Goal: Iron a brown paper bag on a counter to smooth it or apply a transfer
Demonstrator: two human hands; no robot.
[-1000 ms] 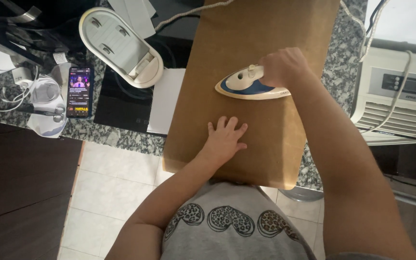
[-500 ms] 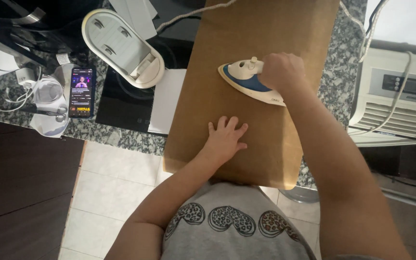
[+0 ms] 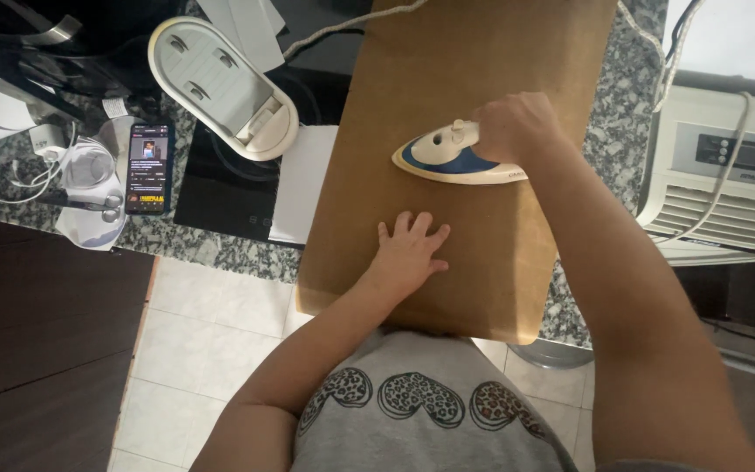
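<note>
A brown cloth (image 3: 482, 52) covers a board lying over a speckled granite counter (image 3: 220, 253). My right hand (image 3: 513, 127) grips the handle of a white and blue clothes iron (image 3: 447, 159), which rests flat on the cloth with its tip pointing left. My left hand (image 3: 411, 249) lies flat on the cloth near its front edge, fingers spread, a short way below the iron. The iron's cord (image 3: 342, 31) trails off to the upper left.
A white oval stand (image 3: 220, 87) lies on a black cooktop (image 3: 220, 188) left of the board. A lit phone (image 3: 148, 168) and cables sit on the counter farther left. A white air conditioner unit (image 3: 727, 188) stands to the right. Tiled floor lies below.
The iron has turned and slid on the cloth: its tip swung from upper left back to pointing left. My left hand has stayed pressed in place.
</note>
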